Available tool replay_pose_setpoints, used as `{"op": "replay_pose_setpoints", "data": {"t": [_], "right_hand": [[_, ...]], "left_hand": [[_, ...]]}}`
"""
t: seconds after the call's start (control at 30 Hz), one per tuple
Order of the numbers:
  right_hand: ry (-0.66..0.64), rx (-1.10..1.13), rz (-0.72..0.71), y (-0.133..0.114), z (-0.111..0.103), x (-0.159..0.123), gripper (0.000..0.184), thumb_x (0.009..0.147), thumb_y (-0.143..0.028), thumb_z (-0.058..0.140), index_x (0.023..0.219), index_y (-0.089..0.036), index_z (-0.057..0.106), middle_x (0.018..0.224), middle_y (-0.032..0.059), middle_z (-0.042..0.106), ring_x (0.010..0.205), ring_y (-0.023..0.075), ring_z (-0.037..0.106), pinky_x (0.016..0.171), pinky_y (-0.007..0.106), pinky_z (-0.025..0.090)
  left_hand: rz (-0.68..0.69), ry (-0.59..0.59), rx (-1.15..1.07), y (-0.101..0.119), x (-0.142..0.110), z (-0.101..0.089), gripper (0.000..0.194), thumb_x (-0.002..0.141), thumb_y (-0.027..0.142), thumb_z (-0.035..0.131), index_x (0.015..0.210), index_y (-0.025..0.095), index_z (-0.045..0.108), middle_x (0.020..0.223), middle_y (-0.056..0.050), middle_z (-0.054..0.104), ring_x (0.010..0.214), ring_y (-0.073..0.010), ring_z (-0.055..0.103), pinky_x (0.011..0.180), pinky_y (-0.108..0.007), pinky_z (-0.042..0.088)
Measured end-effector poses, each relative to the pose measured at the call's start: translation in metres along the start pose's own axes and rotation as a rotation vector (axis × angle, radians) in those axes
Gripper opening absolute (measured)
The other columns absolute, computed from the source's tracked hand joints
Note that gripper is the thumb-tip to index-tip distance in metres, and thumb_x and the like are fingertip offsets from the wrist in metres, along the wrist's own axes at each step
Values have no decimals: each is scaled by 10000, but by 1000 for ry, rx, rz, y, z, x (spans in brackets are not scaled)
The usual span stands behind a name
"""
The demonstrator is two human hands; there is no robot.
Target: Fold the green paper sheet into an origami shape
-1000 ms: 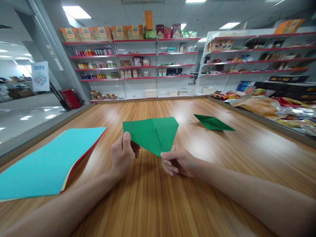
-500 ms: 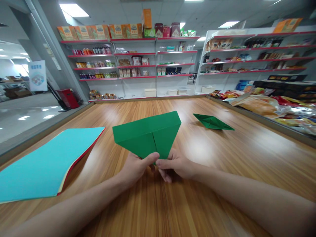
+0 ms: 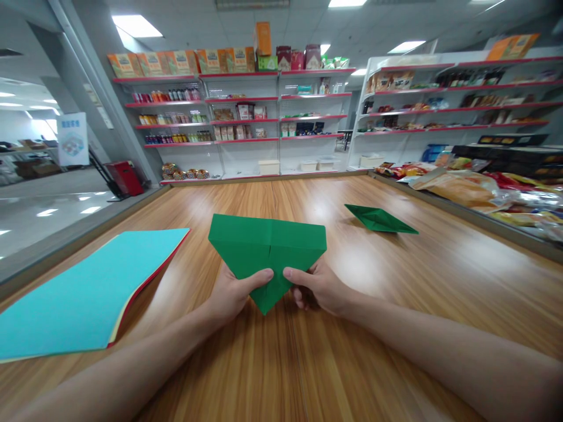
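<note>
A folded sheet of green paper (image 3: pixel 269 240) is held up between my two hands, its pointed tip downward and a folded band along its wide top edge. My left hand (image 3: pixel 237 292) pinches its lower left side, thumb on the front and the other fingers hidden behind. On the lower right side, my right hand (image 3: pixel 323 287) grips it in the same way, with some fingertips curled below. Beyond my right hand, a green folded paper boat shape (image 3: pixel 380 219) lies on the wooden table (image 3: pixel 334 375).
Left of my hands lies a stack of coloured paper (image 3: pixel 88 293), light blue on top. Packaged snacks (image 3: pixel 466 187) are heaped past the table's right edge. Stocked shelves (image 3: pixel 240 120) stand behind the table, and a red box (image 3: pixel 125 177) is on the floor at left.
The green paper has turned in my hands, its right end dropping and its lower tip coming into view. My hands have moved apart to its two sides.
</note>
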State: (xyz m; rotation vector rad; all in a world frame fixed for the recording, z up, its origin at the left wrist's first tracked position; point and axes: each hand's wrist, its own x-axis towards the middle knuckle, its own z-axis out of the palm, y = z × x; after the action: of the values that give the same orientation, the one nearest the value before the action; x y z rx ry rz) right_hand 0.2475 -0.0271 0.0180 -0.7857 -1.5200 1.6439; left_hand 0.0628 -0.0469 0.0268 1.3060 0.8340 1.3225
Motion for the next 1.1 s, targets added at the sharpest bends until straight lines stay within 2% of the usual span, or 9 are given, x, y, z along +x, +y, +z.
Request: {"op": "replay_pose_setpoints", "data": {"t": [0.27,0.47,0.67,0.77,0.87,0.93,0.97,1.03,1.1], "right_hand": [[83,-130,-115,0,2,2,382,754,-480,654,620,-171,474,444,-51,471,353,58,405,330,185,289],[132,-147,-166,3,0,1,340,768,-449,657,668,-173,485,511,-39,483,417,80,449,364,202,348],[217,-66,-138,7,-2,0,311,742,-423,697,690,-178,513,576,-13,535,468,99,475,406,224,398],[158,-7,-113,11,-3,3,311,732,-428,701,694,-168,536,565,-8,535,445,101,468,383,226,382],[149,240,-120,7,-12,8,320,701,-452,685,805,-163,594,638,12,596,482,136,521,361,236,379],[145,367,-37,1,-22,12,346,721,-490,625,805,-155,622,654,27,628,528,152,564,434,255,439],[79,406,20,-3,-28,13,360,726,-492,603,820,-145,638,690,42,651,596,169,601,537,283,491],[-52,403,142,-9,-39,15,380,733,-493,593,807,-126,653,727,61,671,692,187,635,691,319,513],[-129,286,207,-10,-45,16,357,732,-469,636,775,-115,653,706,53,665,666,169,623,657,293,492]], "left_hand": [[4,120,65,-8,3,1,392,737,321,750,1069,131,661,1041,-103,712,948,-259,663,868,-387,524],[-58,78,-94,-9,5,-1,421,712,245,775,1100,141,650,1057,-101,713,1046,-287,638,902,-417,519],[-108,52,-189,-9,3,1,473,688,206,792,1132,143,641,1056,-108,717,1024,-281,650,917,-426,514],[-168,90,-191,-9,7,-3,483,668,228,806,1114,133,646,1078,-126,709,951,-280,677,865,-419,539],[-239,105,-162,-9,13,-14,450,667,241,803,1072,116,654,1088,-150,704,937,-284,683,837,-406,549],[-269,36,-134,-8,17,-22,447,653,212,807,1062,121,651,1119,-153,692,975,-292,673,847,-401,545],[-269,-24,-121,-7,17,-25,467,650,202,806,1081,128,644,1135,-153,685,1003,-301,663,863,-416,538],[-257,-118,-59,-5,17,-29,456,665,210,794,1090,136,645,1137,-150,684,1018,-309,654,880,-434,526],[-272,-205,31,-2,15,-30,446,667,208,786,1089,147,654,1112,-139,695,1000,-308,660,864,-430,531]]}}
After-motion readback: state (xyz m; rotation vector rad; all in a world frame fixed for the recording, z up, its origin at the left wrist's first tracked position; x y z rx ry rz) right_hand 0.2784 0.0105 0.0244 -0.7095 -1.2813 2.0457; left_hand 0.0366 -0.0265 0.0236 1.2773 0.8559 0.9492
